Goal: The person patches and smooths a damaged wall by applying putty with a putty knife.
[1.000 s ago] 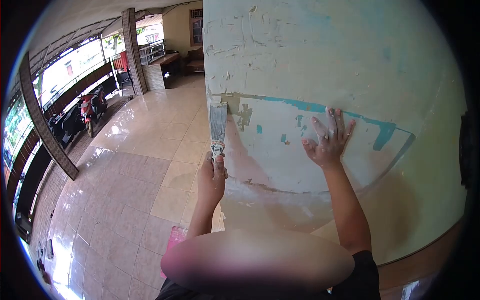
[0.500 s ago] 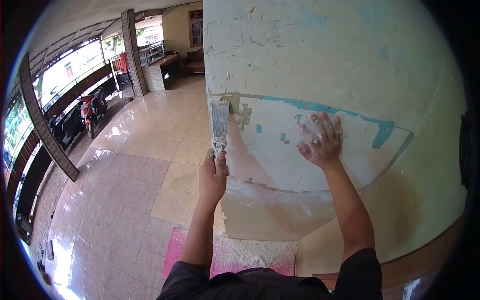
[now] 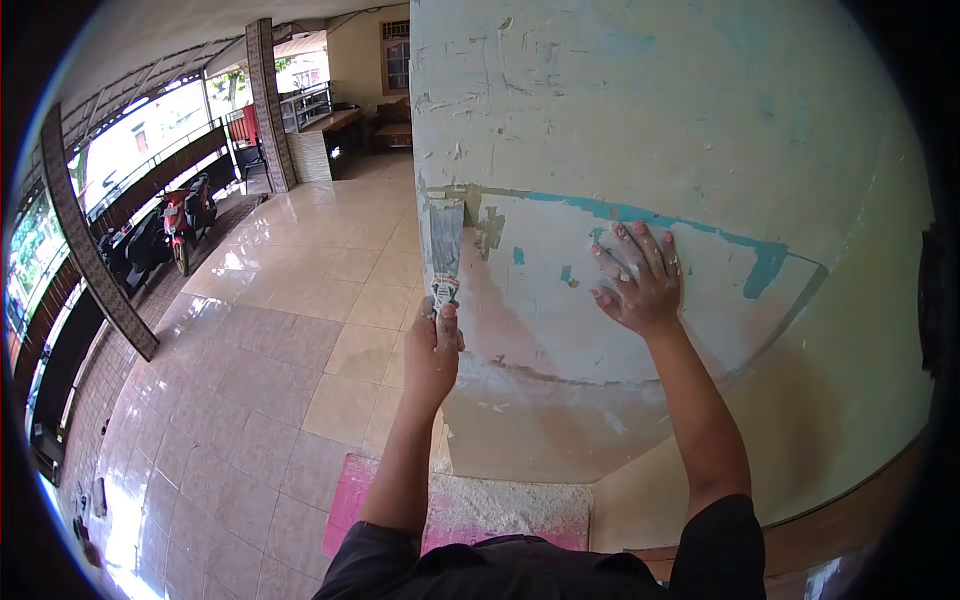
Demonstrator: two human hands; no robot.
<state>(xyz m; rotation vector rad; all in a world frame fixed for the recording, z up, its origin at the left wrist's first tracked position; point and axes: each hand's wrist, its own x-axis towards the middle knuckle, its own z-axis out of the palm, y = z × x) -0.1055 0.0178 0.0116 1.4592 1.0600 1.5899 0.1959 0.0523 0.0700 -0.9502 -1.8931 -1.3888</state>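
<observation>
My left hand [image 3: 434,338] is wrapped round the handle of a scraper [image 3: 446,240], whose wide grey blade points up and lies against the wall near its left edge. Fingers spread, my right hand [image 3: 643,283] rests on the white patch of the wall [image 3: 550,300], with whitish residue on the fingers. A strip of blue-green paint [image 3: 765,265] runs above and to the right of that hand. Around the patch the wall's pale coating is scratched and chipped.
Below the wall a pink board [image 3: 345,500] lies on the tiled floor [image 3: 250,400], covered with white flakes. Patterned pillars [image 3: 268,110], a parked red motorbike [image 3: 178,225] and a wooden bench [image 3: 391,128] stand farther off at the left.
My left hand and the scraper have shifted slightly to the right. The right hand stays on nearly the same spot of the wall, its fingers a little farther left.
</observation>
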